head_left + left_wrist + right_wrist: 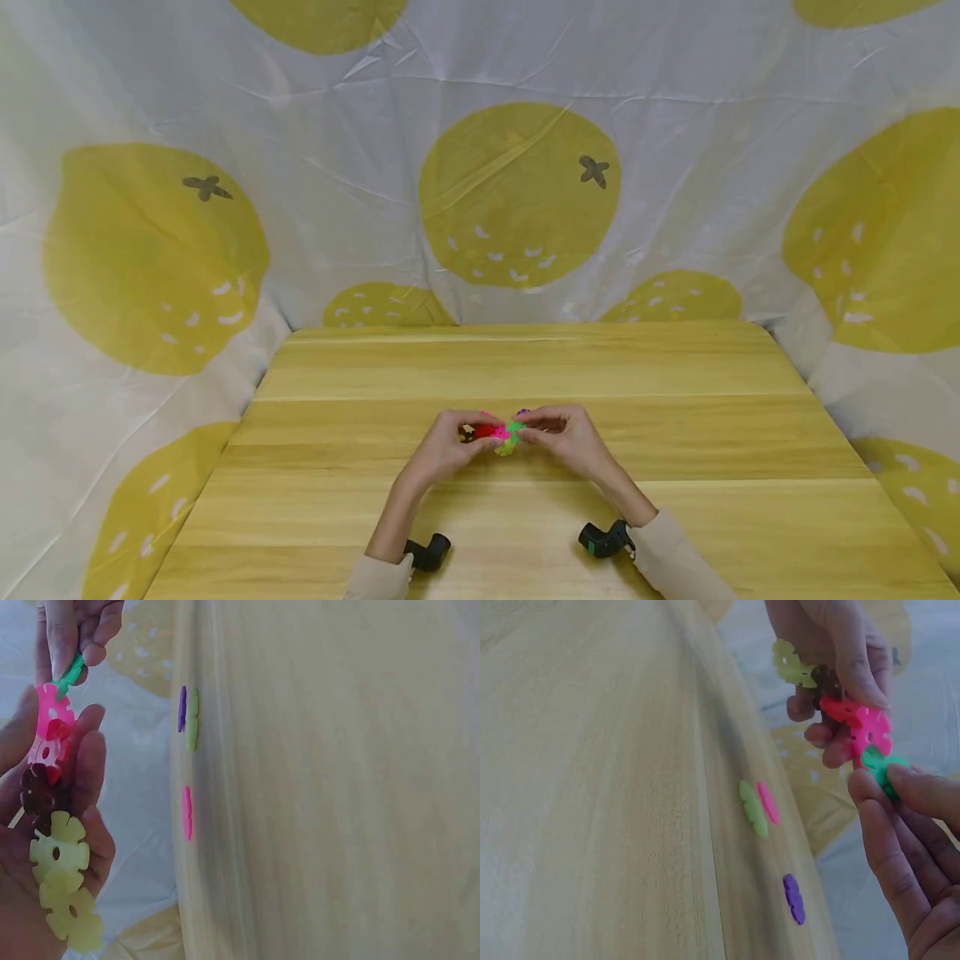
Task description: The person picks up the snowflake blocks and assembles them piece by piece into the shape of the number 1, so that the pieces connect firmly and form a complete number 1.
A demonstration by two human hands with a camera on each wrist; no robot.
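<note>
"Clearly, both hands are occupied: over a wooden tabletop [525,358], a person's left hand [444,446] grips a chain of flower-shaped pieces [37,786], while the right hand [567,433] pinches a green piece [874,760] between thumb and fingers at the chain's pink end [880,729]."

"How would such a chain handle?"

"Light, by its look: thin, probably plastic discs, each stiff on its own, with notched petals. The joints are likely the weak points, apt to twist or part if one end bears everything."

"Slippery?"

"Somewhat, perhaps; the faces look smooth, though the notches should give fingertips something to catch. Breakage seems unlikely, short of a hard bend."

"And the best hold?"

"Near the joint: thumb and finger flat on the pink end, clear of its slots, palm under the pale yellow pieces [66,882] so the tail does not drag. The green one is best taken by its far petals."

"Is it slotted in?"

"Cannot tell; the two appear to meet, but the join is too small to read. Elsewhere, a purple piece [794,900], a yellow-green piece [754,810] and a loose pink piece [768,803] lie on the tabletop, outside both hands."
</note>
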